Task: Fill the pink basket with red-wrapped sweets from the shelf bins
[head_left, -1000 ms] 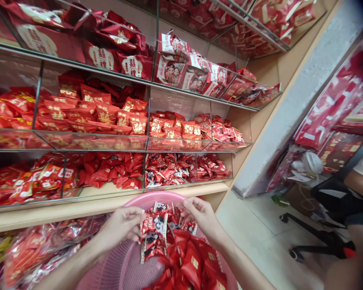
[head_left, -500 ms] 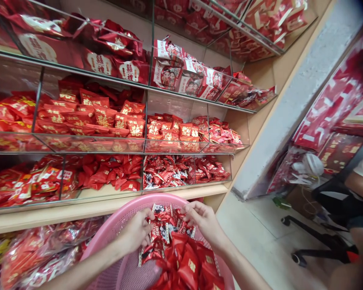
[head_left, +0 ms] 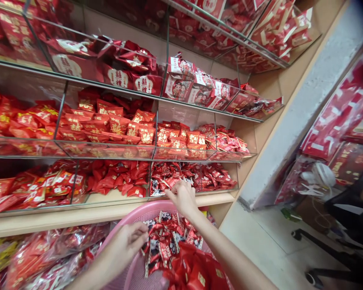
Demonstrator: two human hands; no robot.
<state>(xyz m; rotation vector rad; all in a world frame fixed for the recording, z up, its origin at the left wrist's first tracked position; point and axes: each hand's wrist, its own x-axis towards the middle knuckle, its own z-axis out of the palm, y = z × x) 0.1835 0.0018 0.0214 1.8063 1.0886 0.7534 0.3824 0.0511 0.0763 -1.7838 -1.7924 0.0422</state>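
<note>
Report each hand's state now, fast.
Left hand: pinched shut on candy packets in the pink basket.
Right hand: at the bottom-shelf candy bin, fingertips hidden; grip cannot be told.

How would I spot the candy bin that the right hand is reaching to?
Find the glass shelves on the wall and take the lowest glass tier, above the wooden ledge. The bin sits just behind the pink basket, with the right hand at its front. Its candies are red with black and white patches, while the bin to its left holds plain red ones.
</note>
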